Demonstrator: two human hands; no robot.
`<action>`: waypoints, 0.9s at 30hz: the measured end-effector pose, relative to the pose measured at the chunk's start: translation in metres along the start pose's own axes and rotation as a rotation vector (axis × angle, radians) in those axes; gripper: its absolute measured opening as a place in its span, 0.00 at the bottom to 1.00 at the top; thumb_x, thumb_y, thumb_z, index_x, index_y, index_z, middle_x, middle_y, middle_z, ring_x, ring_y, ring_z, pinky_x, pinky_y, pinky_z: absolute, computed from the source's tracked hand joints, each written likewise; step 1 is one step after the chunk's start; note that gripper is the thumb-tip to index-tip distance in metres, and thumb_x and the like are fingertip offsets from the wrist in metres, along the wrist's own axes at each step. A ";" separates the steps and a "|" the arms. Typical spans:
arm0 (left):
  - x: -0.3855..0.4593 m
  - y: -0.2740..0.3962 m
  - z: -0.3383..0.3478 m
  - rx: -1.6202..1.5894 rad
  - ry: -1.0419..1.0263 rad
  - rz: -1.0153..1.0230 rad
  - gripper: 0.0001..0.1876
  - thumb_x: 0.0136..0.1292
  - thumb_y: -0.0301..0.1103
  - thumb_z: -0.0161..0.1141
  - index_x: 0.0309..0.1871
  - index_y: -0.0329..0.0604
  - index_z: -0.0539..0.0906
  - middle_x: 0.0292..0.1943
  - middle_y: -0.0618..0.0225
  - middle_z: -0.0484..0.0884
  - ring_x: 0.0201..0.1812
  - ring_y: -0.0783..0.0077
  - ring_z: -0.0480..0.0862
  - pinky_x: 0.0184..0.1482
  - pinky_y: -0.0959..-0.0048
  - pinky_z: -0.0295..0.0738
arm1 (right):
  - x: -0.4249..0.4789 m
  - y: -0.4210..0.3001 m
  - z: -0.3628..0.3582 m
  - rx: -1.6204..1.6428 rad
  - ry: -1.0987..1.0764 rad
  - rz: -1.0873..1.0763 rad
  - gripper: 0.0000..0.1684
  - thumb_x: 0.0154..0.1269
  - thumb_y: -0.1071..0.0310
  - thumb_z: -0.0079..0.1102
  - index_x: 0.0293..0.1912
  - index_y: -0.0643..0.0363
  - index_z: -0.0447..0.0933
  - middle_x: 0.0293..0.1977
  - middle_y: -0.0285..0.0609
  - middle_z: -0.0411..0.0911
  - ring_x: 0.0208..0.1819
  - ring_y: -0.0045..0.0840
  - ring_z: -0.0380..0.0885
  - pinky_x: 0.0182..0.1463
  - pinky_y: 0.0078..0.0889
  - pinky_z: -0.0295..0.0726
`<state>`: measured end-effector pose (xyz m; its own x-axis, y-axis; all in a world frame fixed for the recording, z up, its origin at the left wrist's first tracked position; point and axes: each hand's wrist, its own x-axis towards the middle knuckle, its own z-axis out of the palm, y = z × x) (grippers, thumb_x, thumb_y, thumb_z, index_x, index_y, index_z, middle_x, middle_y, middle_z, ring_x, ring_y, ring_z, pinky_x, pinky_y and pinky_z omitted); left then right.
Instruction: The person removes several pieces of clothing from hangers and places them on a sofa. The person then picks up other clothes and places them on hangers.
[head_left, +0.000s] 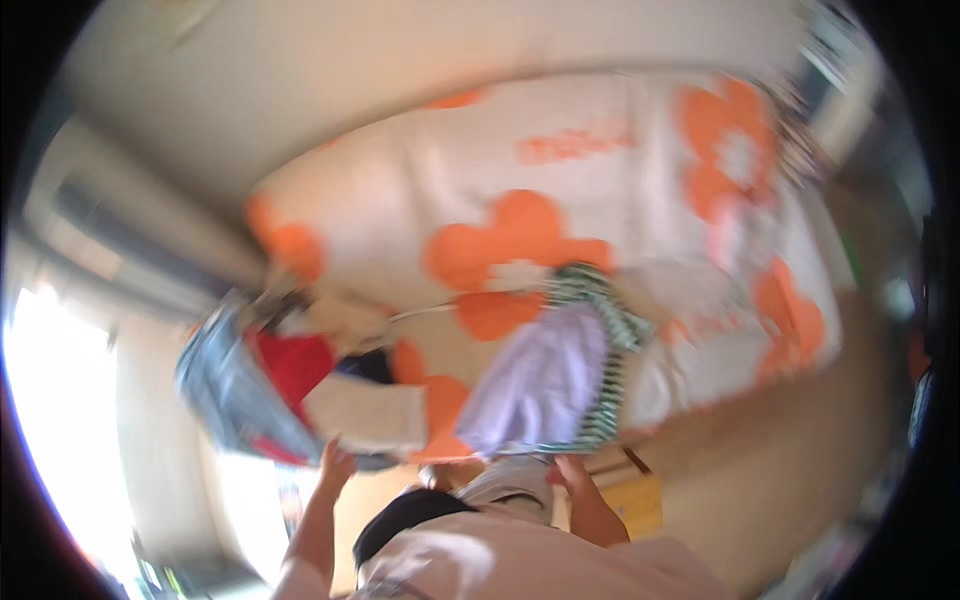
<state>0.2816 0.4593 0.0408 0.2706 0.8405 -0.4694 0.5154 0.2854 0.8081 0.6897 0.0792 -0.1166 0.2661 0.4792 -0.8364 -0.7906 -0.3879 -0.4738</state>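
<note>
A lavender garment (541, 382) lies over a green-and-white striped garment (613, 382) at the near edge of the bed. My right hand (570, 472) is just below their lower edge; blur hides whether its fingers grip the cloth. On the left, my left hand (337, 463) is close to the near ends of light-blue denim (232, 382) and a folded beige cloth (375, 416). Whether it touches either is unclear. Red cloth (294, 364) sits between the denim and the beige piece, with a dark navy cloth (369, 366) behind.
A white bedcover (592, 202) with orange flowers spreads across the bed. Pale pink and white cloth (742, 232) rests at its right. Wooden-toned floor (757, 450) runs along the right, with a yellow box-like object (634, 504) near my legs. A bright window (67, 397) is at left.
</note>
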 end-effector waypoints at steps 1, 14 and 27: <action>0.026 0.003 -0.024 0.019 0.041 0.150 0.28 0.57 0.29 0.62 0.62 0.51 0.70 0.31 0.68 0.74 0.24 0.74 0.74 0.21 0.73 0.71 | -0.002 0.010 0.020 -0.099 -0.018 0.114 0.14 0.66 0.65 0.48 0.28 0.61 0.76 0.17 0.43 0.74 0.19 0.30 0.77 0.21 0.32 0.77; 0.223 0.097 -0.342 0.288 0.940 0.218 0.29 0.52 0.37 0.69 0.57 0.39 0.72 0.54 0.51 0.77 0.57 0.52 0.75 0.58 0.63 0.69 | -0.057 0.010 0.138 -0.437 0.412 0.086 0.14 0.69 0.63 0.49 0.49 0.60 0.72 0.30 0.43 0.78 0.29 0.31 0.78 0.30 0.35 0.79; 0.300 0.039 -0.560 0.023 0.693 -0.167 0.46 0.45 0.48 0.74 0.63 0.26 0.66 0.58 0.43 0.74 0.59 0.52 0.76 0.60 0.66 0.70 | -0.101 0.048 0.199 -0.603 0.735 0.442 0.16 0.69 0.59 0.53 0.46 0.62 0.74 0.32 0.42 0.79 0.28 0.33 0.78 0.30 0.34 0.79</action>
<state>-0.0724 0.9799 0.1305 -0.3885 0.8880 -0.2459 0.5239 0.4324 0.7338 0.5145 0.1689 -0.0001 0.4495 -0.3185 -0.8345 -0.5472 -0.8366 0.0246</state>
